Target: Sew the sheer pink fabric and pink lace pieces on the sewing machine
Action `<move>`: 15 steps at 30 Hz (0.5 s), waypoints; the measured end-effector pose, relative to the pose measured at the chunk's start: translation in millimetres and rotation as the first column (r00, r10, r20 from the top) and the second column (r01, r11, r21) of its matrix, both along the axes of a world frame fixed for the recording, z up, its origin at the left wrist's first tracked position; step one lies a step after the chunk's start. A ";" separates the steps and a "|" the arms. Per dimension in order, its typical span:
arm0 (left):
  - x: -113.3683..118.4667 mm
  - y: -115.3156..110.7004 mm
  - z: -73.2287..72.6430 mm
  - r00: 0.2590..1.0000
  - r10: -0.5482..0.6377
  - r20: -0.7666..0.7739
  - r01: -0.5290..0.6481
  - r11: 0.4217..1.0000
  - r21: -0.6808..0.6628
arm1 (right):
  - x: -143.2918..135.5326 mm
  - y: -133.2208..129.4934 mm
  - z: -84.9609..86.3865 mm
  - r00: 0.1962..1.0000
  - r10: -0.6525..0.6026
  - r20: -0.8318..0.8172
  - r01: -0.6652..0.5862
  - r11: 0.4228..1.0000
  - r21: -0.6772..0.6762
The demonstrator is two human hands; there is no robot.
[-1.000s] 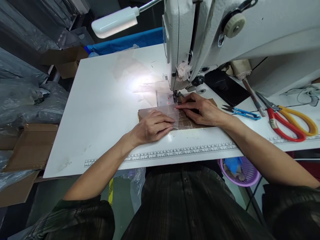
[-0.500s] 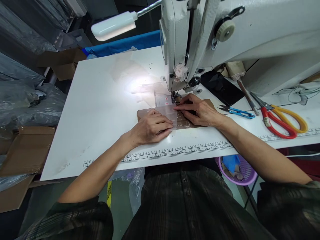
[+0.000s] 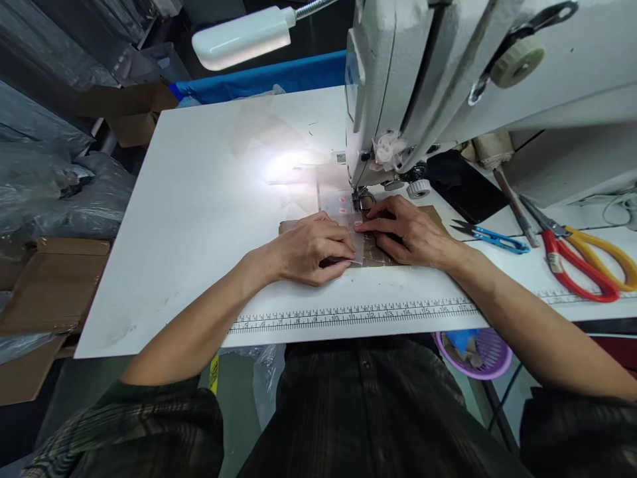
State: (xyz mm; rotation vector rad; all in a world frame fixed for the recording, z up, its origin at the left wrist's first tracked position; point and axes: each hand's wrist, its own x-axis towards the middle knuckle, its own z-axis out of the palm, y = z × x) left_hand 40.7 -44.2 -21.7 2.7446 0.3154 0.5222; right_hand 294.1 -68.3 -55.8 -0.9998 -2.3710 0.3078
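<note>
A thin, sheer piece of fabric point(image 3: 357, 251) lies over a brown cardboard piece point(image 3: 381, 255) in front of the sewing machine's presser foot point(image 3: 359, 198). My left hand point(image 3: 318, 251) is curled over the left part of both, its thumb and fingertips closed on the fabric's near right edge. From the right, my right hand point(image 3: 411, 232) rests on the cardboard with its fingers apart. Its index fingertip touches the fabric's right edge, close in front of the presser foot. Red marks show on a pale layer point(image 3: 341, 202) beside the foot.
The sewing machine point(image 3: 388, 86) overhangs the table's back right. Blue thread snips point(image 3: 492, 236), red-and-yellow scissors point(image 3: 582, 255) and a black phone-like slab point(image 3: 468, 186) lie at right. A lamp point(image 3: 241, 38) hangs behind. A printed ruler point(image 3: 348, 315) runs along the front edge.
The view has shifted, so the machine and tools appear farther right. My left fingers are more bunched at the fabric's edge. My right hand stays close to the presser foot.
</note>
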 end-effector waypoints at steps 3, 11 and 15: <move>-0.1 -1.8 -2.0 1.000 0.019 -0.002 -0.019 0.995 0.095 | -0.9 -0.2 0.6 1.000 -0.022 0.014 0.022 1.000 -0.016; 1.7 0.3 -10.2 0.994 0.111 -0.005 -0.107 0.967 0.229 | -2.7 -5.5 1.8 1.000 -0.030 0.001 0.030 0.999 -0.019; 1.7 2.5 -15.3 0.992 0.123 0.020 -0.124 0.957 0.263 | -2.9 -7.0 0.3 0.999 -0.047 0.001 0.047 0.999 -0.023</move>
